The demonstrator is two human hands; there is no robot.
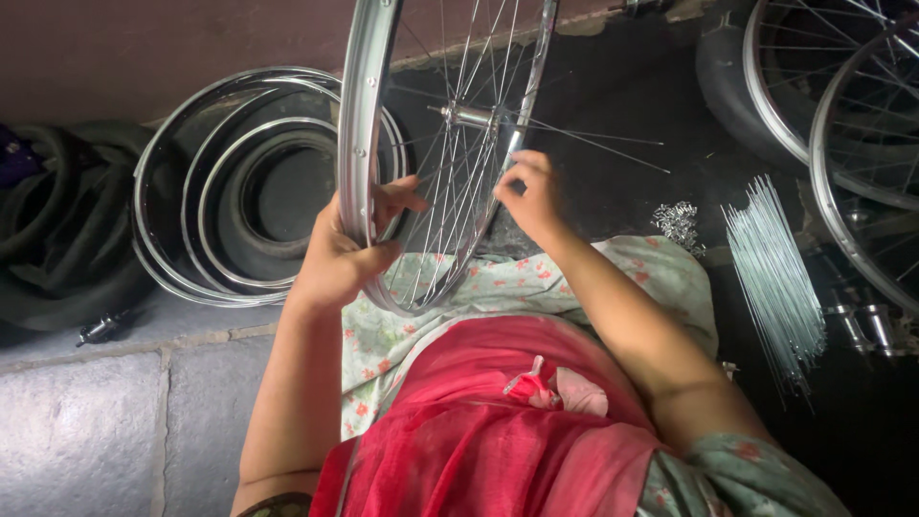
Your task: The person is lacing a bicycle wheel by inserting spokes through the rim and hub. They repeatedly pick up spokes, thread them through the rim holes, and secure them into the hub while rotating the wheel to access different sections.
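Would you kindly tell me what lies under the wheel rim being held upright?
The wheel rim rests on a floral cloth over the person's lap. The left hand grips it; the right hand pinches a spoke. The rim's lowest contact point is hidden.

No package, label, sign or screen shows anywhere in the head view.
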